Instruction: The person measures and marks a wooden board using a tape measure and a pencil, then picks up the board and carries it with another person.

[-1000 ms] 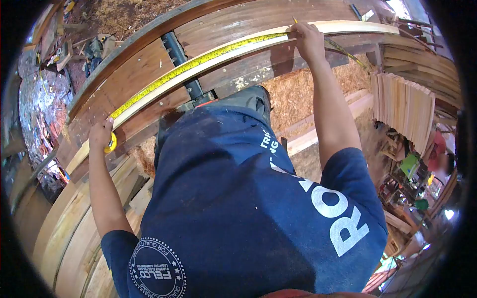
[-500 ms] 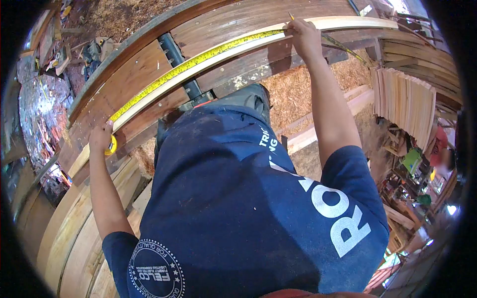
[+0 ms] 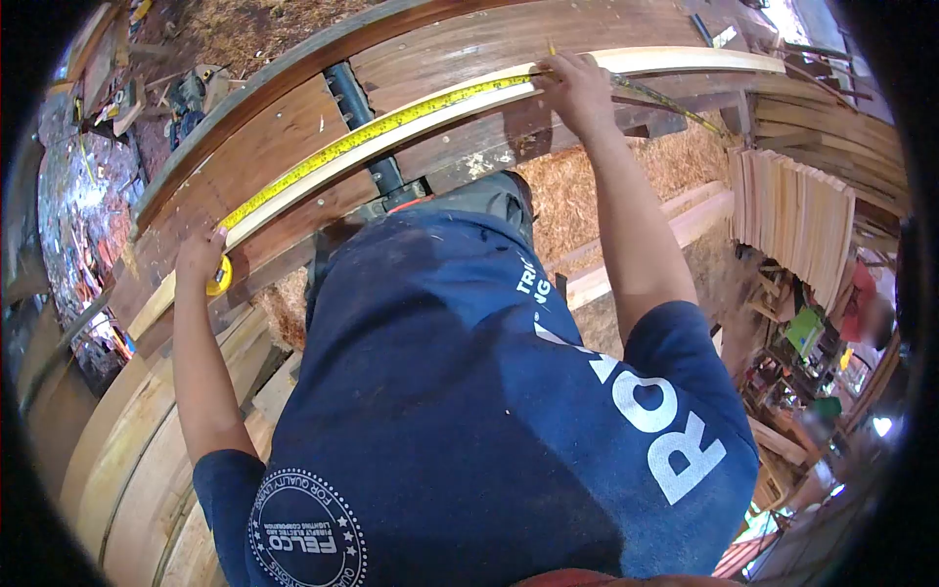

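A long pale wooden strip (image 3: 675,61) lies across the brown workbench (image 3: 264,161). Along it runs the yellow blade (image 3: 391,121) of a tape measure. At the strip's left part, my left hand (image 3: 201,256) is closed on the tape measure, its yellow case (image 3: 221,277) showing beside the palm. Further right, my right hand (image 3: 579,88) is closed over the strip and blade, with a pencil (image 3: 552,48) pointing up from its fingers. Past that hand, a stretch of blade (image 3: 685,111) slants away to the right, off the strip.
A dark metal bar (image 3: 358,112) crosses the bench. Stacked thin boards (image 3: 792,210) stand at the right, and long planks (image 3: 147,460) lie at lower left. Wood shavings (image 3: 562,191) cover the ground beyond my body. Another person in red (image 3: 859,301) is at far right.
My right hand has slid a little left along the strip and blade, still with the pencil. My left hand stays near the same spot on the tape measure.
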